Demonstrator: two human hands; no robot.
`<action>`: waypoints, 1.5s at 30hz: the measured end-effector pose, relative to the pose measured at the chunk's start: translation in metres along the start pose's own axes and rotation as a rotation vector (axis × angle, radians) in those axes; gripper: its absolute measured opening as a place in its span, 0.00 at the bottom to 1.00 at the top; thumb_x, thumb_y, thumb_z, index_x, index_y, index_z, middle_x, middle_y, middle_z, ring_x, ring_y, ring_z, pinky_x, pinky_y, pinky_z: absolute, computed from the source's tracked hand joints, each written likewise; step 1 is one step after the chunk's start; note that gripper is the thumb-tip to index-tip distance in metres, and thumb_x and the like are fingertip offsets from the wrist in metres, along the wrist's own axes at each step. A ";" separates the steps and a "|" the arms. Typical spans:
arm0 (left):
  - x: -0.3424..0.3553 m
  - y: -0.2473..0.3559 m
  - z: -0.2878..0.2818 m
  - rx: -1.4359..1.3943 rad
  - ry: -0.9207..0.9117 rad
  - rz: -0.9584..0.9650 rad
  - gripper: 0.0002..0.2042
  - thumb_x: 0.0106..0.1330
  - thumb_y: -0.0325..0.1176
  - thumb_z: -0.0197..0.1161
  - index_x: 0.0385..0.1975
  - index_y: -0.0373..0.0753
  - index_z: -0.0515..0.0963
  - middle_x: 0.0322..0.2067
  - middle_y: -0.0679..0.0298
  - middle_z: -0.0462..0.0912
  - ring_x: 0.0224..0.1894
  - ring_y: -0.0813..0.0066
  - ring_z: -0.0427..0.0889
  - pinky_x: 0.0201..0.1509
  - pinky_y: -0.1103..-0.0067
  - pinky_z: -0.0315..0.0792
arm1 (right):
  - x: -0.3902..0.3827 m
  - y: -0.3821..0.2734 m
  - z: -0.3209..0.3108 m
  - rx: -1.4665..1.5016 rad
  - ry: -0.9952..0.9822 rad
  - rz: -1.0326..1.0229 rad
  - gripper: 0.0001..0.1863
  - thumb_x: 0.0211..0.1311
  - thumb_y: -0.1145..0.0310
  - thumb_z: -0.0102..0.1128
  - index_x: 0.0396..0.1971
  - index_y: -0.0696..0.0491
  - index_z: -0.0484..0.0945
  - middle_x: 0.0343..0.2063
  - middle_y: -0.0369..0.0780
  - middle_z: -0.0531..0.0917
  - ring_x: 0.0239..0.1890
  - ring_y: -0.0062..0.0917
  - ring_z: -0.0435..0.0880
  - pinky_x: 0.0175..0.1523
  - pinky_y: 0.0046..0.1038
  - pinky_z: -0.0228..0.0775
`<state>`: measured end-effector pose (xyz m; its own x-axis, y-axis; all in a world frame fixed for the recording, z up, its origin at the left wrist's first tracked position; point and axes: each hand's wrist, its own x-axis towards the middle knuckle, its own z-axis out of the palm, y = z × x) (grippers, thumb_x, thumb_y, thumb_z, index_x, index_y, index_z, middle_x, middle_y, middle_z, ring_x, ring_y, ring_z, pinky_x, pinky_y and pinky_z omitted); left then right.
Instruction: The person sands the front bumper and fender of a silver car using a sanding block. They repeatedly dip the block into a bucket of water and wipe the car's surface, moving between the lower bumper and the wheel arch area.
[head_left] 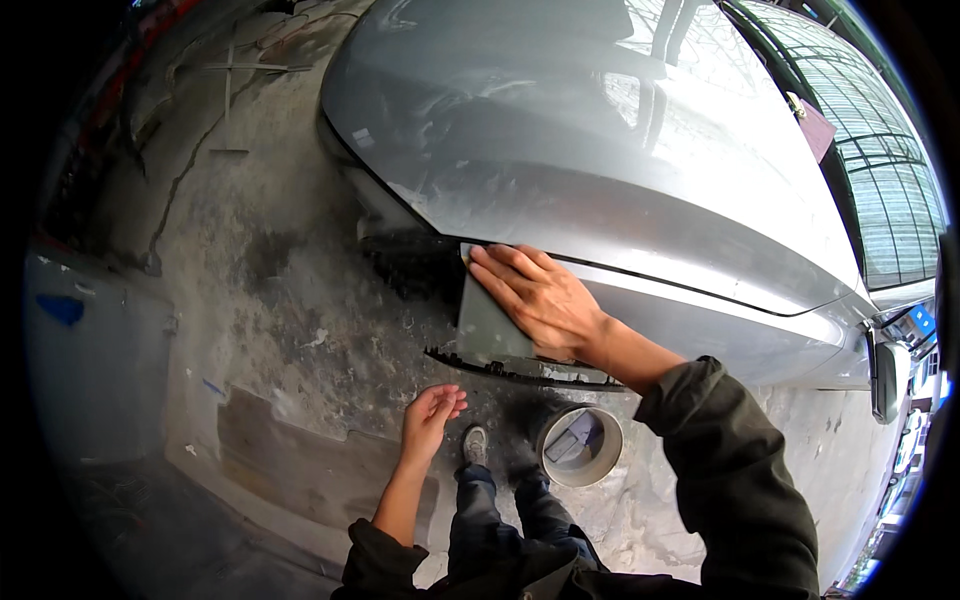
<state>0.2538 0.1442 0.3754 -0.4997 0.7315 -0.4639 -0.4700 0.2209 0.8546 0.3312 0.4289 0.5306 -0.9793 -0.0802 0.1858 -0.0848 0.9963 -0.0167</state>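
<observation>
The right hand (538, 298) lies flat, fingers stretched out and together, pressing a grey sanding sheet (487, 322) against the front corner of a silver car body (600, 170); nothing is closed in its grip. The sheet sits just under the dark seam below the hood, its long axis running up and down, top edge under the fingertips. The left hand (430, 418) hangs free below, loosely open and holding nothing. Under the sheet runs a black trim strip (520, 370). On the stained concrete floor (260, 300) beside the person's shoe (475, 443) stands a round bucket (580, 446)
</observation>
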 end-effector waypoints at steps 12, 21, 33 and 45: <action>0.005 -0.002 -0.026 -0.012 0.001 0.004 0.15 0.77 0.36 0.62 0.55 0.33 0.78 0.48 0.57 0.87 0.48 0.73 0.87 0.51 0.80 0.78 | -0.002 0.000 -0.008 0.052 -0.029 0.001 0.40 0.57 0.65 0.53 0.70 0.69 0.64 0.71 0.51 0.69 0.72 0.38 0.67 0.79 0.39 0.52; 0.000 0.007 -0.026 0.000 0.007 -0.042 0.14 0.78 0.34 0.60 0.56 0.33 0.78 0.49 0.57 0.87 0.49 0.72 0.87 0.52 0.79 0.78 | -0.012 0.002 -0.003 -0.002 -0.035 0.003 0.40 0.60 0.60 0.51 0.70 0.68 0.64 0.71 0.53 0.69 0.71 0.42 0.68 0.76 0.40 0.55; 0.025 0.040 0.042 0.147 -0.019 0.299 0.10 0.77 0.31 0.61 0.50 0.30 0.79 0.45 0.58 0.87 0.46 0.75 0.86 0.51 0.78 0.78 | -0.058 0.009 0.008 -0.035 0.158 0.098 0.35 0.68 0.64 0.46 0.73 0.65 0.61 0.73 0.49 0.67 0.72 0.38 0.67 0.76 0.39 0.59; 0.047 0.129 0.231 0.915 -0.263 1.247 0.12 0.64 0.16 0.61 0.46 0.33 0.84 0.52 0.54 0.87 0.58 0.53 0.84 0.63 0.64 0.78 | -0.279 0.054 -0.060 -0.119 0.151 0.329 0.34 0.67 0.63 0.46 0.71 0.63 0.64 0.73 0.46 0.67 0.72 0.35 0.68 0.77 0.38 0.58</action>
<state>0.3376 0.3561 0.5176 -0.0393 0.8105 0.5845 0.7594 -0.3559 0.5446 0.6114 0.5068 0.5372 -0.9116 0.2416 0.3327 0.2604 0.9654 0.0124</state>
